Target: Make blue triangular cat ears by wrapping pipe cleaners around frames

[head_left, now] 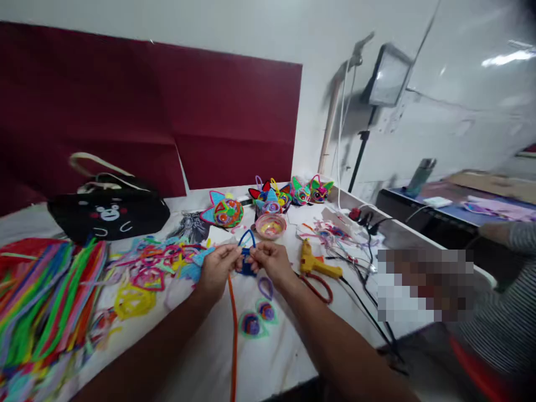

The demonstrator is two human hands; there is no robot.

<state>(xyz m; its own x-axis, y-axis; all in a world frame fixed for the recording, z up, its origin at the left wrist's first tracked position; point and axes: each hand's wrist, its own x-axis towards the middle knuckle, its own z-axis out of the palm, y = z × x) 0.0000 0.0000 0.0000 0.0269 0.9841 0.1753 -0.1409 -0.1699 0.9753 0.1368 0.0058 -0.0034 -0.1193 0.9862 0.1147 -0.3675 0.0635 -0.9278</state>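
Note:
My left hand [220,272] and my right hand [273,261] meet over the middle of the table, both in a pinch. Between their fingertips is a blue pipe cleaner piece [248,262] with a pointed loop standing up at its top. An orange pipe cleaner [234,340] runs from beneath my left hand toward the table's front; whether that hand grips it I cannot tell. Just below my hands lie a purple teardrop loop [265,287] and two coiled eye-shaped pieces [252,324] edged in pale green. Fingers hide part of the blue piece.
Bundled coloured pipe cleaners [54,296] and loose shaped pieces [148,277] lie left. A yellow glue gun [317,264] with cables sits right. Behind are a small bowl [271,226], colourful animal heads [225,213] and a black bag [109,215]. A person's striped sleeve [502,324] shows at right.

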